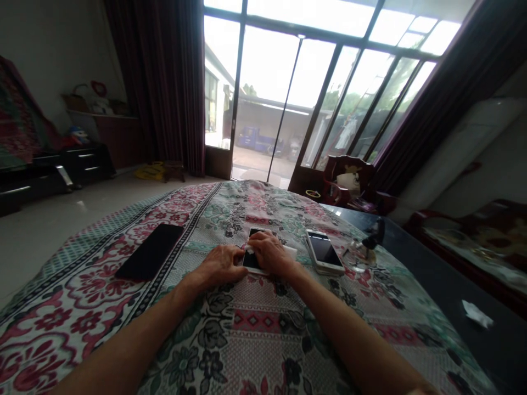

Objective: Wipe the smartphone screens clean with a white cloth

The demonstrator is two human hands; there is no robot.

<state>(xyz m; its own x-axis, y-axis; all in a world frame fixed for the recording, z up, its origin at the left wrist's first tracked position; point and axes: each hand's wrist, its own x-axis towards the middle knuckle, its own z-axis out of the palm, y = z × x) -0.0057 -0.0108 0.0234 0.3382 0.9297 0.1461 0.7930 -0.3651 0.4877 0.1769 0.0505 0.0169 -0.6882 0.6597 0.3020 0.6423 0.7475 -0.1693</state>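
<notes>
A white smartphone (249, 262) with a dark screen lies on the patterned tablecloth in front of me. At its left edge, my left hand (222, 264) grips it with thumb and fingers. Over the screen, my right hand (268, 251) is closed on a white tissue (290, 252), which sticks out on its right side; the hand hides much of the phone. To the right, another white smartphone (324, 249) rests on top of a similar flat item. A larger black phone (151, 252) lies farther left, face dark.
Right of the stacked phones stands a clear glass dish (360, 257) with a dark object (374, 233) by it. A crumpled white tissue (476, 314) lies on the dark table surface (436, 291). The floral tablecloth (255, 323) covers my table. Beyond are a wooden chair (349, 178) and glass doors.
</notes>
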